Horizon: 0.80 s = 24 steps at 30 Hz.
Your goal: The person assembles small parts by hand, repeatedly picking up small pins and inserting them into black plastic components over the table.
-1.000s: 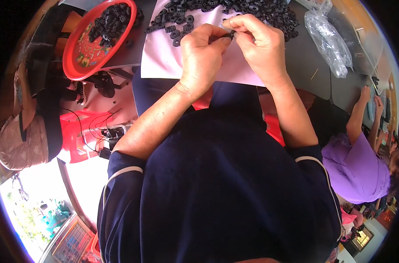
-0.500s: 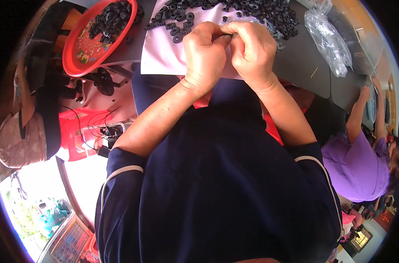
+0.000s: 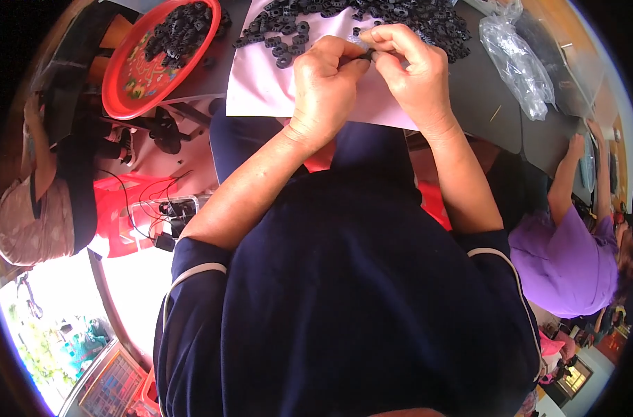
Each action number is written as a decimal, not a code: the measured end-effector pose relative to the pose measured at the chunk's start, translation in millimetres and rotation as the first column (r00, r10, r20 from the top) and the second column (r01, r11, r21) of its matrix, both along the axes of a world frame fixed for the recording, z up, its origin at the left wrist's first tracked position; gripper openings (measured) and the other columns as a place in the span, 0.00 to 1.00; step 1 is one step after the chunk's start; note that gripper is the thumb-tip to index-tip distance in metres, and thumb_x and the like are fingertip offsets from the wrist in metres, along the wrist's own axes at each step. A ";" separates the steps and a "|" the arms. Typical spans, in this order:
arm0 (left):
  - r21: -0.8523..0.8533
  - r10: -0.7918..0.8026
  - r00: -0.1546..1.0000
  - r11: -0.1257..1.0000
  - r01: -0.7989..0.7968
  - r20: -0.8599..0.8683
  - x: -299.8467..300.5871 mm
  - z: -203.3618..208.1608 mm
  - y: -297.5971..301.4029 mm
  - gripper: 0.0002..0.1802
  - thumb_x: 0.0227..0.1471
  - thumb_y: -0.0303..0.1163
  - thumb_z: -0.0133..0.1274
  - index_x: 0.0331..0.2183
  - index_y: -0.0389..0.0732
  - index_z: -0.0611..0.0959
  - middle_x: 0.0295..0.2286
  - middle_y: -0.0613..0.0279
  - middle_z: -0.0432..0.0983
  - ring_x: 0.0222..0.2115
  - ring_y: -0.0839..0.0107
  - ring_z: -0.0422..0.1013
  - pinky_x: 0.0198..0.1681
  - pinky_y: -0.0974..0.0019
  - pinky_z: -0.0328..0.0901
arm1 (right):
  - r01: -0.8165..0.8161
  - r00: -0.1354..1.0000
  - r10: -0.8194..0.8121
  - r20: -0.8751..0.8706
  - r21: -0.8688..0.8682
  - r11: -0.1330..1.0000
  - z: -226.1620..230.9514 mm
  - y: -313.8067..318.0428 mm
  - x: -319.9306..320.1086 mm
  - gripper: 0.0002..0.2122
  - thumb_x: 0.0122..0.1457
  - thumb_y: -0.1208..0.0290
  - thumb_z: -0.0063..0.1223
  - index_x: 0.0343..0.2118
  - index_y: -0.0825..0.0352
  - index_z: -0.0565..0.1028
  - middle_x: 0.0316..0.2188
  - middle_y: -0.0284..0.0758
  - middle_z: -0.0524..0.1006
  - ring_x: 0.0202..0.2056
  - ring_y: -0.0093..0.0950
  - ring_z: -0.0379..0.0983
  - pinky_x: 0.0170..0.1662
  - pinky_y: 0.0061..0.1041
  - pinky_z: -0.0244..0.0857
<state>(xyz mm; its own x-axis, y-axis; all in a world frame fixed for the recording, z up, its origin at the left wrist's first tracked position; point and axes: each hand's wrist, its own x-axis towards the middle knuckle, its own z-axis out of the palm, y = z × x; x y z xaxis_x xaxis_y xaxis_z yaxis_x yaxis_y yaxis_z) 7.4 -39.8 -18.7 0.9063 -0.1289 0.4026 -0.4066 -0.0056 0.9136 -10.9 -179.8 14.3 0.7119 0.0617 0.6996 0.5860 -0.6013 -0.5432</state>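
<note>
My left hand is closed in a pinch over the pink cloth, its thumb and fingertips on a small black part. From the other side, the thumb and bent fingers of my right hand meet the same piece. Fingers cover most of it, so its exact shape does not show. Beyond both hands lies a spread of small black ring-like plastic parts, loose on the pink cloth. A bit of clear, whitish material shows just behind my fingertips.
A red round tray at the left holds a heap of similar black parts. Clear plastic bags lie on the dark table at the right. A person in purple works at the right; another person is at the left.
My right hand has shifted slightly right and its fingers have opened up somewhat, so the small black part shows more between the hands. The left hand has hardly moved.
</note>
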 end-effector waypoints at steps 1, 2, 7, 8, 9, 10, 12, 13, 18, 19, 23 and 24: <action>-0.001 -0.001 1.000 1.000 0.001 -0.001 -0.5 0.0 0.6 0.07 0.40 0.20 0.59 0.27 0.31 0.79 0.23 0.52 0.78 0.23 0.65 0.75 0.28 0.66 0.69 | 0.001 1.000 -0.001 -0.001 -0.001 1.000 1.0 -2.1 0.3 0.13 0.45 0.88 0.48 0.33 0.66 0.75 0.25 0.37 0.80 0.27 0.28 0.80 0.29 0.23 0.71; 0.039 -0.020 1.000 0.999 0.021 -0.013 -1.6 0.3 1.5 0.07 0.44 0.21 0.58 0.30 0.31 0.80 0.24 0.57 0.77 0.26 0.73 0.73 0.31 0.70 0.68 | -0.013 1.000 0.013 -0.013 -0.007 1.000 1.7 -4.4 1.0 0.13 0.45 0.88 0.48 0.33 0.66 0.75 0.24 0.37 0.79 0.25 0.29 0.79 0.27 0.24 0.71; 0.061 0.015 1.000 0.998 -0.016 0.027 -3.0 4.8 0.1 0.06 0.40 0.21 0.59 0.26 0.32 0.79 0.23 0.53 0.77 0.25 0.64 0.76 0.29 0.66 0.69 | 0.012 1.000 -0.010 0.017 -0.148 0.989 4.4 -2.5 2.0 0.13 0.42 0.87 0.49 0.31 0.64 0.75 0.20 0.35 0.77 0.21 0.31 0.75 0.24 0.27 0.67; 0.054 0.028 0.999 0.998 -0.030 0.043 -2.1 3.4 -0.5 0.06 0.39 0.20 0.59 0.26 0.32 0.79 0.23 0.52 0.77 0.25 0.63 0.75 0.29 0.65 0.68 | 0.038 0.997 -0.024 0.074 -0.186 0.982 3.8 -0.9 2.7 0.12 0.41 0.86 0.49 0.30 0.63 0.75 0.19 0.33 0.76 0.21 0.32 0.74 0.24 0.28 0.67; 0.048 0.041 0.997 0.998 -0.044 0.058 -2.0 2.3 -1.4 0.06 0.39 0.20 0.59 0.25 0.32 0.79 0.23 0.52 0.77 0.25 0.61 0.75 0.29 0.64 0.68 | 0.065 0.991 -0.036 0.130 -0.222 0.973 2.9 0.7 2.7 0.12 0.41 0.86 0.49 0.29 0.62 0.74 0.18 0.32 0.75 0.21 0.33 0.74 0.24 0.30 0.66; 0.048 0.041 0.998 0.998 -0.044 0.053 -2.0 2.0 -2.7 0.06 0.39 0.20 0.59 0.25 0.32 0.79 0.23 0.52 0.77 0.25 0.61 0.75 0.29 0.64 0.68 | 0.064 0.991 -0.036 0.125 -0.222 0.973 1.2 2.3 2.9 0.12 0.41 0.86 0.49 0.29 0.62 0.74 0.18 0.32 0.75 0.21 0.33 0.74 0.24 0.30 0.66; 0.066 0.086 0.986 0.993 -0.096 0.145 -1.4 2.9 -5.5 0.06 0.37 0.19 0.58 0.23 0.33 0.78 0.23 0.51 0.76 0.24 0.56 0.74 0.28 0.61 0.68 | 0.090 0.975 -0.049 0.218 -0.183 0.979 -2.6 4.6 4.0 0.13 0.39 0.86 0.50 0.27 0.60 0.74 0.19 0.31 0.75 0.22 0.32 0.73 0.25 0.32 0.66; 0.065 0.086 0.986 0.993 -0.096 0.144 -1.3 2.6 -6.1 0.06 0.37 0.19 0.58 0.23 0.33 0.78 0.23 0.51 0.76 0.24 0.56 0.74 0.28 0.61 0.68 | 0.090 0.975 -0.049 0.217 -0.183 0.979 -4.7 4.8 4.4 0.13 0.39 0.86 0.50 0.27 0.60 0.74 0.19 0.31 0.75 0.22 0.32 0.73 0.25 0.32 0.66; 0.108 0.123 0.970 0.983 -0.148 0.211 -2.2 3.4 -5.4 0.05 0.35 0.20 0.56 0.21 0.34 0.77 0.22 0.50 0.75 0.24 0.52 0.73 0.27 0.58 0.67 | 0.149 0.959 -0.081 0.271 -0.241 0.959 -6.1 9.2 -0.2 0.13 0.36 0.85 0.50 0.26 0.60 0.73 0.21 0.30 0.76 0.23 0.32 0.74 0.27 0.31 0.65; 0.107 0.122 0.969 0.983 -0.148 0.215 -2.3 3.4 -5.2 0.05 0.35 0.20 0.56 0.21 0.34 0.77 0.22 0.50 0.75 0.24 0.52 0.73 0.27 0.58 0.67 | 0.151 0.958 -0.081 0.276 -0.241 0.959 -6.2 8.5 -0.8 0.13 0.36 0.85 0.50 0.26 0.60 0.73 0.21 0.30 0.76 0.23 0.32 0.74 0.27 0.31 0.65; 0.119 0.098 0.973 0.985 -0.125 0.211 -3.3 4.4 -4.8 0.04 0.35 0.20 0.56 0.21 0.34 0.77 0.23 0.50 0.75 0.24 0.52 0.73 0.28 0.58 0.67 | 0.152 0.954 -0.079 0.290 -0.239 0.959 -9.6 5.1 -1.8 0.13 0.37 0.85 0.49 0.27 0.61 0.74 0.22 0.31 0.77 0.24 0.32 0.74 0.28 0.31 0.66; 0.117 0.094 0.968 0.985 -0.124 0.233 -3.3 5.1 -4.5 0.04 0.36 0.20 0.57 0.21 0.34 0.77 0.23 0.50 0.75 0.24 0.52 0.73 0.28 0.58 0.67 | 0.147 0.953 -0.078 0.292 -0.224 0.964 -10.6 4.9 -0.7 0.13 0.37 0.86 0.49 0.27 0.62 0.74 0.22 0.31 0.77 0.25 0.33 0.75 0.28 0.31 0.67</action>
